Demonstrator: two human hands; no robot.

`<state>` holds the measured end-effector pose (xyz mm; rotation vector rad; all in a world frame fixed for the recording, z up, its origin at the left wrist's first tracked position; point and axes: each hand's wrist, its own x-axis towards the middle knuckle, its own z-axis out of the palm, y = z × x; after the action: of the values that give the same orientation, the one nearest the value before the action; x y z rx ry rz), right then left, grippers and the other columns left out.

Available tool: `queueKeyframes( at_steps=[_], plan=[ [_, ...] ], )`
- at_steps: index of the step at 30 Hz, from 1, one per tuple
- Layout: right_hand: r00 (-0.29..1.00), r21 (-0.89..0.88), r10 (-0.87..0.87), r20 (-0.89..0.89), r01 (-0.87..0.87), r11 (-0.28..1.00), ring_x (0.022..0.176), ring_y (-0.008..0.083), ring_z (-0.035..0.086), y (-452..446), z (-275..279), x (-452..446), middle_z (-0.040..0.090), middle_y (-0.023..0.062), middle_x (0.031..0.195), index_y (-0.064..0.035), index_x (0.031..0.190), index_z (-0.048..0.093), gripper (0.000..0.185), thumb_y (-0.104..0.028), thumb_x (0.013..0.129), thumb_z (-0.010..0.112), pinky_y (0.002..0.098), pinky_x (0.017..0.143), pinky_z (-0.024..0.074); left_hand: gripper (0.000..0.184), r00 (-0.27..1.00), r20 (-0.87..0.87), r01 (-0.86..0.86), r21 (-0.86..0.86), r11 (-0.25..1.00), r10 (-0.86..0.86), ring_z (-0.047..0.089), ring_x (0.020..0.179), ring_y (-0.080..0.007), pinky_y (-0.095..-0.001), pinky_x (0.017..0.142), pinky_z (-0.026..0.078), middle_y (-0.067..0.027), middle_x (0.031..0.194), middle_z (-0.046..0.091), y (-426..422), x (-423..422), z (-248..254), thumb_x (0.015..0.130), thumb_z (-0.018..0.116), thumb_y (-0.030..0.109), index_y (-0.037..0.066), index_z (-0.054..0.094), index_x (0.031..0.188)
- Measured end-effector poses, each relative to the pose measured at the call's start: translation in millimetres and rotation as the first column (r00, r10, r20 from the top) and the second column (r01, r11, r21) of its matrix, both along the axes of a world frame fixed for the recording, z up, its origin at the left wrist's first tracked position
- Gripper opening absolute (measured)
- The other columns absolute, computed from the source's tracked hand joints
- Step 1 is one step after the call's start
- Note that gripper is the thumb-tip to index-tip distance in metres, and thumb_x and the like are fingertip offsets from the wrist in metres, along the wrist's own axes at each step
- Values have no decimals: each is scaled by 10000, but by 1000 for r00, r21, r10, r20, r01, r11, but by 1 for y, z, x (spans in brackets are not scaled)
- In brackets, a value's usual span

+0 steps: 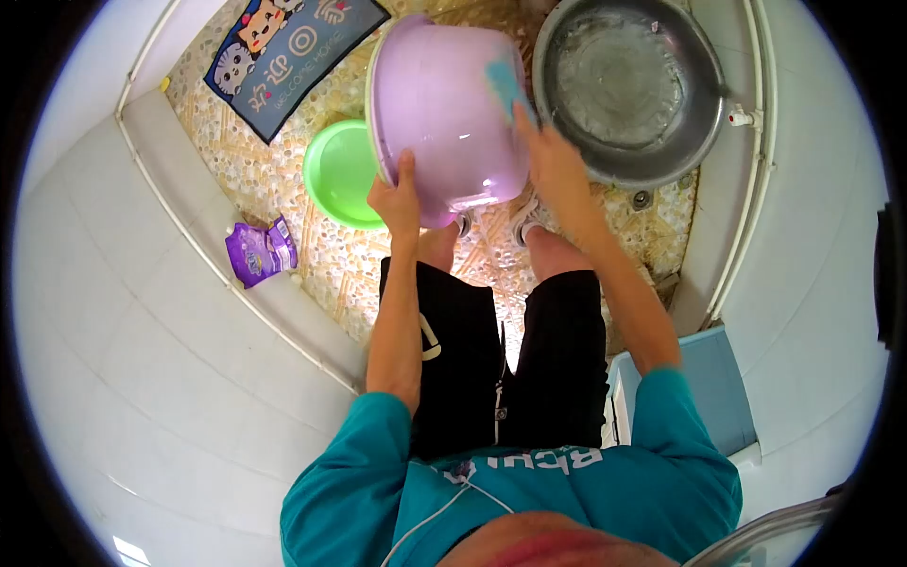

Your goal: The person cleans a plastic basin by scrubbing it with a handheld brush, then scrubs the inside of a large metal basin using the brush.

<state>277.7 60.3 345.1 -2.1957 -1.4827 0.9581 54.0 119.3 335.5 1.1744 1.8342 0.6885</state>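
A large lilac plastic basin (444, 104) is tipped on its side above the floor, its outer wall and base turned to the right. My left hand (397, 203) grips the basin's rim at the lower left, with the thumb on the outer wall. My right hand (557, 170) is at the basin's base, closed on a blue cloth-like thing (506, 87) pressed against the outside. Motion smears that thing, so its exact kind is unclear. Behind the lilac basin, a green basin (345, 175) stands on the floor, partly covered.
A wide metal basin (624, 90) holding water stands at the right, near a wall tap (744, 117) and a floor drain (641, 199). A grey-blue doormat (293, 61) lies at upper left. One purple packet (262, 251) rests on the left ledge; a blue bin (709, 387) is at lower right.
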Motion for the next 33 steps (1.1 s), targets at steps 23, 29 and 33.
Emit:
queueKeyframes(
  at_steps=[23,29,33],
  plan=[
    [1000,-68,15,15,-14,998,836,432,628,-23,3,-4,600,259,956,-210,1525,253,716,-28,882,510,480,729,503,368,998,30,55,-28,998,-55,617,777,-165,-323,730,505,-115,863,697,-15,7,-2,895,706,268,-84,674,993],
    [997,-326,82,-16,-82,942,846,437,627,-53,25,-14,601,284,953,-193,1523,252,689,-34,892,478,482,724,503,402,995,-44,90,-36,995,-92,627,753,-200,-349,721,501,-141,844,696,-17,2,-6,875,728,302,-77,665,993],
    [1000,-193,16,7,-15,981,796,421,637,-7,5,5,601,269,933,-214,1536,214,753,-20,868,503,484,693,509,397,995,-27,93,16,996,-93,627,745,-198,-345,718,501,-138,838,696,-25,8,2,878,723,302,-74,666,992]
  ],
)
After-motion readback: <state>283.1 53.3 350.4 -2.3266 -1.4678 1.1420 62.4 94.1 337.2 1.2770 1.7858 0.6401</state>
